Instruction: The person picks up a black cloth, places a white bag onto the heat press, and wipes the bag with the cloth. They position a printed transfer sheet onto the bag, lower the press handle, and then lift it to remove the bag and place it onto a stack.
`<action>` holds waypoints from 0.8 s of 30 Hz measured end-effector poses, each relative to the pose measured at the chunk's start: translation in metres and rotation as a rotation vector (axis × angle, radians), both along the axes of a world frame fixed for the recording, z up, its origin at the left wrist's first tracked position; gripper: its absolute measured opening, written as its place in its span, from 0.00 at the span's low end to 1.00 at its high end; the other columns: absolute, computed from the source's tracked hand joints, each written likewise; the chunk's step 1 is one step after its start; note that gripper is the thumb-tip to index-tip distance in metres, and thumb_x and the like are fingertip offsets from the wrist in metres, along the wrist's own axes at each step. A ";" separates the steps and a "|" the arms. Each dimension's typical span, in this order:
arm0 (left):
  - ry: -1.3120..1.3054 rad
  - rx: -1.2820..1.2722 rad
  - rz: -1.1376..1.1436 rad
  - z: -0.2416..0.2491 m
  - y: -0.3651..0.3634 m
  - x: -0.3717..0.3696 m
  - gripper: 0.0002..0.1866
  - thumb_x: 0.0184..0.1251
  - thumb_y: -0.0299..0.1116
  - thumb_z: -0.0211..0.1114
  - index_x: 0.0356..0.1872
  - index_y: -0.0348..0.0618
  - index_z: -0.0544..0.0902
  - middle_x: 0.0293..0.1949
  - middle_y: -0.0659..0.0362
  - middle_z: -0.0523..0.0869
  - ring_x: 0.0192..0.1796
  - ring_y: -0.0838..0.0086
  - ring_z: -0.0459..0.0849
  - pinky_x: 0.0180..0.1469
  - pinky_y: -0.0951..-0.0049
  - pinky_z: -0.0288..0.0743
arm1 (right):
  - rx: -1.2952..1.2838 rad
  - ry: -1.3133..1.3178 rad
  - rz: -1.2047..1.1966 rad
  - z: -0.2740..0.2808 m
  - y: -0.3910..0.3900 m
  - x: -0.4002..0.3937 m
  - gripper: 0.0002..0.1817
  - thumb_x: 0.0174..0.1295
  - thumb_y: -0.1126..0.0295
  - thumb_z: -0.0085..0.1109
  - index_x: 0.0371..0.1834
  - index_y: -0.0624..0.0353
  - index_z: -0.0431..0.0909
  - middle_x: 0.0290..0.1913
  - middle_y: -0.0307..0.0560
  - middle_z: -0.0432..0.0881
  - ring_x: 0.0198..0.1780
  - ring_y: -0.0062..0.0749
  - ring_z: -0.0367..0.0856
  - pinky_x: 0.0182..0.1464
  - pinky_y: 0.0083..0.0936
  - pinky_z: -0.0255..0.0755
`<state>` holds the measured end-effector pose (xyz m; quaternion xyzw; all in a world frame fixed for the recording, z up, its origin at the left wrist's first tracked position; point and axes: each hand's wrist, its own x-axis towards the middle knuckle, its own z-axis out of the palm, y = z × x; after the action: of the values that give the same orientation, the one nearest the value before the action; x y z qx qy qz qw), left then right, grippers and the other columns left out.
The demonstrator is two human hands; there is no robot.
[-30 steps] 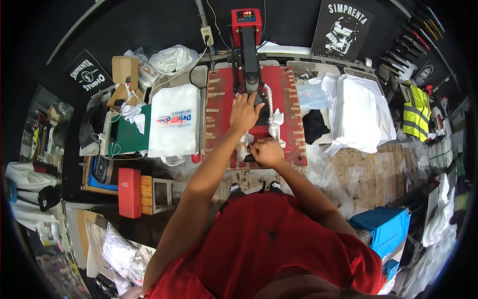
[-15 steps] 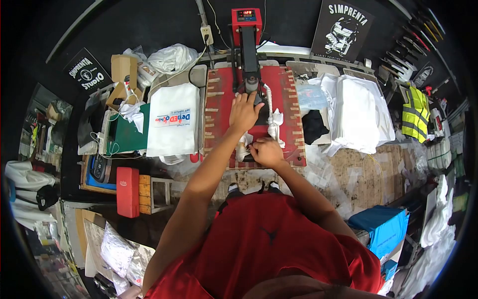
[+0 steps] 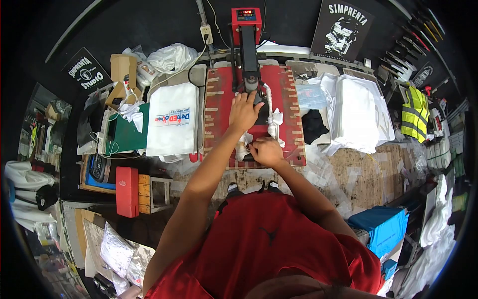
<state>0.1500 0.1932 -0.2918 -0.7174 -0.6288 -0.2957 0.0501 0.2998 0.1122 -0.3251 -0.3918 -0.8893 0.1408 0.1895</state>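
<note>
A heat press with a red top plate [image 3: 219,107] stands in front of me, shut down flat. Its dark arm [image 3: 249,45] runs from a red control box [image 3: 246,17] with a lit display. My left hand [image 3: 244,112] lies on the middle of the press, fingers stretched forward by the arm's lower joint. Nearer to me, my right hand [image 3: 268,151] is closed around the front handle [image 3: 242,149], which is wrapped in pale material; part of the handle is hidden under the fingers. Beside it runs a cable wrapped in white [image 3: 269,102].
Left of the press lies a stack of white printed bags [image 3: 172,137] beside a green board [image 3: 127,132]. To the right are a black cloth [image 3: 313,126] and a pile of white fabric [image 3: 356,114]. A red case [image 3: 127,192] sits lower left.
Both hands keep their places on the press. Only the lit display's digits look slightly different.
</note>
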 end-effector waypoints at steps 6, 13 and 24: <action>0.000 0.003 0.003 0.001 -0.001 0.001 0.27 0.69 0.49 0.60 0.61 0.41 0.77 0.47 0.51 0.79 0.54 0.56 0.74 0.60 0.57 0.67 | 0.046 0.037 0.003 -0.005 0.000 0.000 0.16 0.62 0.60 0.57 0.24 0.60 0.85 0.31 0.52 0.86 0.39 0.46 0.85 0.50 0.39 0.77; 0.007 0.024 0.005 -0.001 0.000 0.001 0.26 0.69 0.49 0.61 0.60 0.41 0.77 0.46 0.51 0.79 0.54 0.55 0.75 0.58 0.57 0.68 | 0.058 0.042 0.005 -0.006 0.000 0.001 0.16 0.61 0.61 0.57 0.22 0.59 0.84 0.28 0.51 0.85 0.36 0.45 0.85 0.46 0.40 0.77; -0.028 0.020 -0.002 0.002 -0.001 0.000 0.26 0.71 0.50 0.58 0.60 0.41 0.77 0.45 0.52 0.80 0.52 0.57 0.75 0.57 0.58 0.69 | 0.055 0.040 0.009 -0.003 0.000 0.001 0.16 0.62 0.60 0.56 0.23 0.59 0.84 0.29 0.51 0.85 0.36 0.45 0.85 0.45 0.40 0.77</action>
<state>0.1502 0.1923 -0.2895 -0.7133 -0.6257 -0.3121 0.0479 0.3009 0.1124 -0.3285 -0.3797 -0.8905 0.1247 0.2173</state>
